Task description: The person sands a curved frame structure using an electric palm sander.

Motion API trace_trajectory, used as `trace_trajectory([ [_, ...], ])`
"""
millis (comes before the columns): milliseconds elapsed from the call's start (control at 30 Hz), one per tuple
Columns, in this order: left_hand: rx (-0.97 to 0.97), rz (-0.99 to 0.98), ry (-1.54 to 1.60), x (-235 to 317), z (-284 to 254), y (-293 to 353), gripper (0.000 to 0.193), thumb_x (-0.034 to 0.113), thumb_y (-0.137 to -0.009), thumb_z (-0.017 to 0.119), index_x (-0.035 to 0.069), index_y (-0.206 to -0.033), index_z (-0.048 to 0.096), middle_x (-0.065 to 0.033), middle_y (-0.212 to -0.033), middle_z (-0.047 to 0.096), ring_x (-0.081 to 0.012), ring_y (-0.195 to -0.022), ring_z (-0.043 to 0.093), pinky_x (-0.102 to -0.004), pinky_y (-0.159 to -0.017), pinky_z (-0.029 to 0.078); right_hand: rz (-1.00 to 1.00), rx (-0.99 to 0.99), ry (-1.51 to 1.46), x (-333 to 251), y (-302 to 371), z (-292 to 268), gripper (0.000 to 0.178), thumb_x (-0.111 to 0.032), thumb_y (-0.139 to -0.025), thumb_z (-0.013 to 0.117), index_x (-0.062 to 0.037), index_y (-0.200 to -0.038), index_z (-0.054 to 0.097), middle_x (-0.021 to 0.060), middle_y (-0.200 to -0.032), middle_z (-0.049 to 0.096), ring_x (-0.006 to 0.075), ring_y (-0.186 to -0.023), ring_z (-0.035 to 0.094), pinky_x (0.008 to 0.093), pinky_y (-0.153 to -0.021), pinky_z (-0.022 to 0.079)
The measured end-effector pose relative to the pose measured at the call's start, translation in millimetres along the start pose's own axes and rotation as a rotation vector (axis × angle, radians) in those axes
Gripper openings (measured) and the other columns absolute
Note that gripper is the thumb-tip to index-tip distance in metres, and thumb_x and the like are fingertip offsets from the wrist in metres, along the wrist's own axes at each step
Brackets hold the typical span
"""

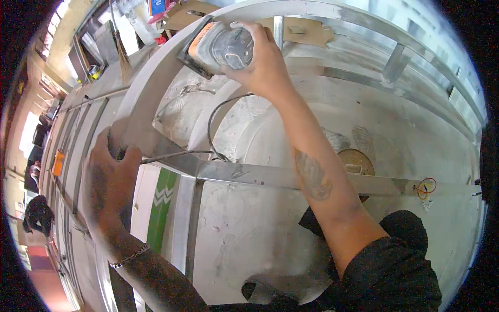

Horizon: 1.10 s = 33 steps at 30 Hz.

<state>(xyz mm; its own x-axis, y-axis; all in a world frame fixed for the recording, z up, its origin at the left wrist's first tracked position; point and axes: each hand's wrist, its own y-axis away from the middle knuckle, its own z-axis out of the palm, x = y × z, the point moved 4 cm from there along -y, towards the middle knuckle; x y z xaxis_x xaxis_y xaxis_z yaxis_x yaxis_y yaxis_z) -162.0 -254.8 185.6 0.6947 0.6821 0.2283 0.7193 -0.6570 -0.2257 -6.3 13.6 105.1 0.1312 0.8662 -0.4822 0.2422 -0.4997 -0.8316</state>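
Note:
My right hand [265,67] is closed round the rear of a dusty grey power sander [214,48] with an orange band. The sander's flat rectangular pad stands tilted against the upper part of a pale metal frame [143,101]. Lower on that bar, my left hand [112,174] curls with its thumb and fingers round the frame. A dark cable [179,154] runs to the thumb of this hand; whether the hand also grips it, I cannot tell. Another stretch of cable loops up toward my right wrist.
A crossbar [249,174] spans in front of me, with thin coloured wires [426,188] at its right. A green-striped panel [162,200] stands below. Cardboard [304,32] lies beyond the frame. At the left are a broom [122,57], an orange object [58,162] and a person [39,216].

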Motion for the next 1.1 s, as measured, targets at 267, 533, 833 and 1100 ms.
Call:
trace_trajectory([
  [267, 0.042, 0.034, 0.024, 1.0, 4.4, 2.9, 0.068, 0.030, -0.086, 0.063, -0.002, -0.145, 0.055, -0.0310, -0.130, 0.067, -0.0434, -0.123, 0.065, -0.0482, -0.107, 0.048, 0.098, 0.129, 0.053, 24.5, -2.9, -8.3, 0.085, -0.011, -0.066, 0.093, -0.0139, -0.141, 0.052, 0.0194, -0.129, 0.062, 0.0381, -0.121, 0.062, 0.0446, -0.103, 0.052],
  [533, 0.076, 0.044, 0.023, -3.5, 1.3, 2.4, 0.067, 0.029, -0.085, 0.064, -0.002, -0.144, 0.056, -0.0311, -0.130, 0.067, -0.0432, -0.124, 0.065, -0.0488, -0.109, 0.048, 0.128, 0.197, 0.097, 50.0, -16.9, -18.3, 0.087, -0.022, -0.066, 0.094, -0.0131, -0.140, 0.051, 0.0205, -0.132, 0.058, 0.0376, -0.125, 0.058, 0.0484, -0.102, 0.051],
  [833, 0.005, 0.068, 0.049, -4.1, 2.1, -2.2, 0.063, 0.031, -0.086, 0.064, 0.001, -0.142, 0.059, -0.0278, -0.129, 0.069, -0.0419, -0.123, 0.066, -0.0490, -0.108, 0.049, 0.270, 0.311, 0.191, 56.5, -13.3, -10.6, 0.094, -0.027, -0.065, 0.095, -0.0088, -0.143, 0.047, 0.0218, -0.135, 0.057, 0.0401, -0.125, 0.058, 0.0479, -0.106, 0.049],
  [1100, 0.032, 0.084, 0.003, -5.0, 4.7, -3.6, 0.062, 0.031, -0.087, 0.063, 0.001, -0.141, 0.059, -0.0293, -0.127, 0.069, -0.0454, -0.119, 0.066, -0.0512, -0.104, 0.050, 0.142, 0.161, -0.063, 0.6, 5.4, 11.5, 0.090, -0.022, -0.066, 0.094, -0.0108, -0.143, 0.048, 0.0200, -0.132, 0.059, 0.0406, -0.122, 0.059, 0.0478, -0.107, 0.049],
])
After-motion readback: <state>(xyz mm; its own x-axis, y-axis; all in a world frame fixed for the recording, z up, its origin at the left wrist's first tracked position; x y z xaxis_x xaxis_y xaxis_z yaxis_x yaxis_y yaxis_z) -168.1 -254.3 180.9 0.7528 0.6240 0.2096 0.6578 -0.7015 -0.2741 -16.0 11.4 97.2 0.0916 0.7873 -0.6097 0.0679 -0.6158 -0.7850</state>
